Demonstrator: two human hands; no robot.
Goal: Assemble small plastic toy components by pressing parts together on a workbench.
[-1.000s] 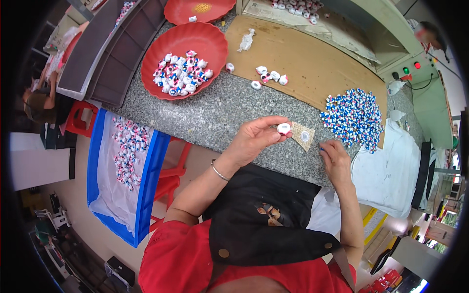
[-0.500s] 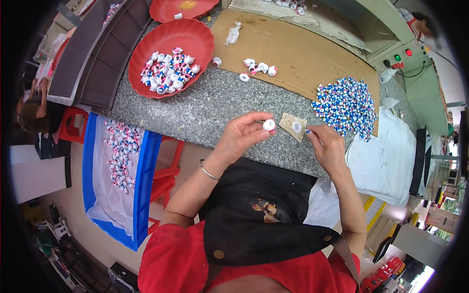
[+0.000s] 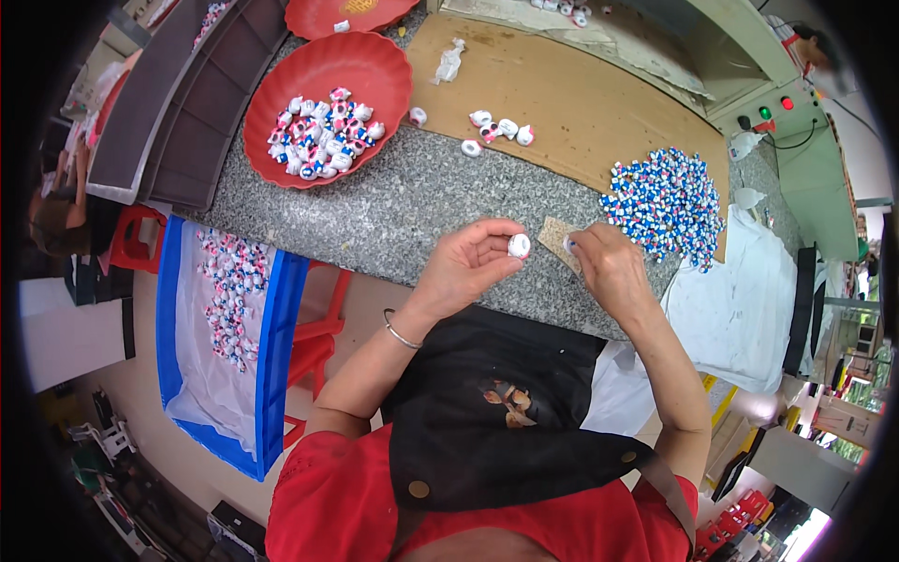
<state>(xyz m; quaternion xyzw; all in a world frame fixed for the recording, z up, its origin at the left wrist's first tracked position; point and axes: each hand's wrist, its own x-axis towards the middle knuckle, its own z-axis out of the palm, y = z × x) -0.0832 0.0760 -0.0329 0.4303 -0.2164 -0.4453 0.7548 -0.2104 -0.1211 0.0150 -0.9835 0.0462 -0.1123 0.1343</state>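
Observation:
My left hand [image 3: 473, 267] pinches a small white figurine head [image 3: 518, 245] with a pink edge, its round underside facing up. Beside it, my right hand [image 3: 611, 267] is closed over a tan scrap of board [image 3: 554, 234] lying on the grey stone worktop. Its thumb and fingertips grip a small blue figurine piece [image 3: 570, 243], mostly hidden by the fingers, at the white patch on the scrap. A heap of small blue, white and pink pieces [image 3: 663, 201] lies just beyond my right hand. Several white heads [image 3: 507, 128] rest on and near the brown cardboard.
At the far left a red scalloped bowl [image 3: 398, 84] holds several assembled-looking figurines. A blue crate [image 3: 274, 361] with more small pieces stands left of the worktop. A pale green cabinet with lit buttons [image 3: 765, 113] is at the back right. Other people sit farther off.
My right hand has moved left with the blue piece, onto the white patch of the tan scrap. My left hand keeps hold of the white head, nearly in place.

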